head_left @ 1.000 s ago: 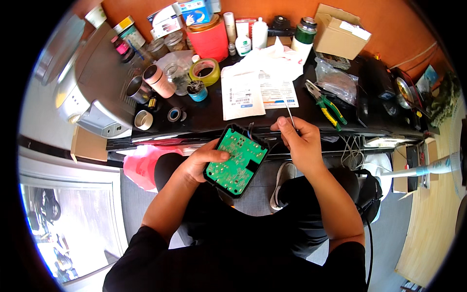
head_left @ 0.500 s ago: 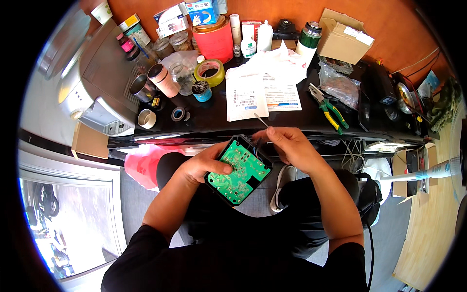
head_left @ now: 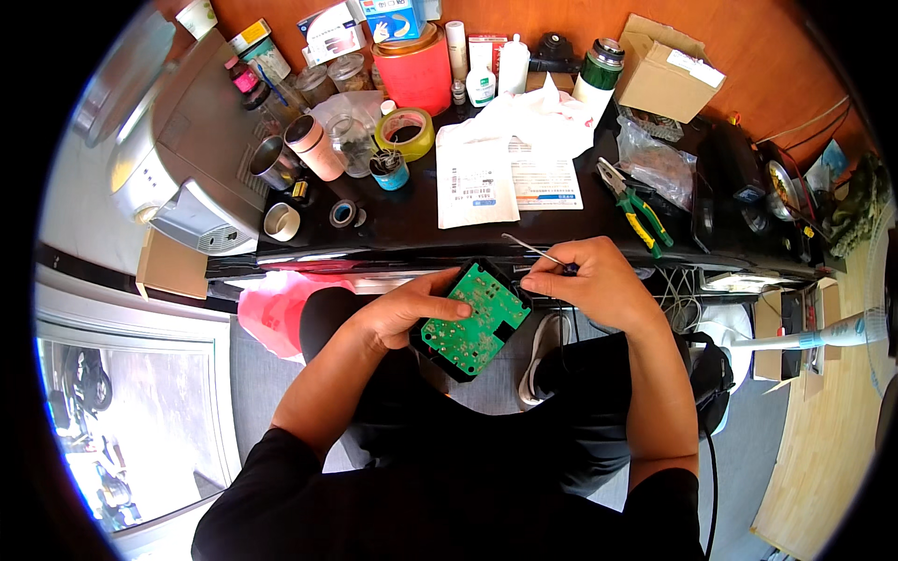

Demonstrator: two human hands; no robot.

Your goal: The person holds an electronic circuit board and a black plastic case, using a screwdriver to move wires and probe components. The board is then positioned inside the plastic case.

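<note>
A green circuit board (head_left: 477, 323) sits in a black housing (head_left: 465, 376), held over my lap below the desk's front edge. My left hand (head_left: 412, 309) grips its left side, thumb across the board's face and fingers hidden underneath. To the right of the board, my right hand (head_left: 589, 276) pinches a thin screwdriver (head_left: 535, 250) with a metal shaft and dark handle, its tip pointing up and left toward the desk. Dark wires hang below the right fingers, near the housing's right corner. The right hand is apart from the board.
Ahead is a black desk (head_left: 402, 220) with green-yellow pliers (head_left: 636, 208), white papers (head_left: 477, 182), yellow tape (head_left: 405, 133), a blue tin (head_left: 389, 174) and a pink tumbler (head_left: 314, 148). A grey machine (head_left: 196, 140) stands left. A pink bag (head_left: 281, 313) hangs beneath the desk.
My right hand has moved right and slightly down, and the screwdriver now tilts more sideways. The board and housing have shifted a little right and up, with the left hand still on them.
</note>
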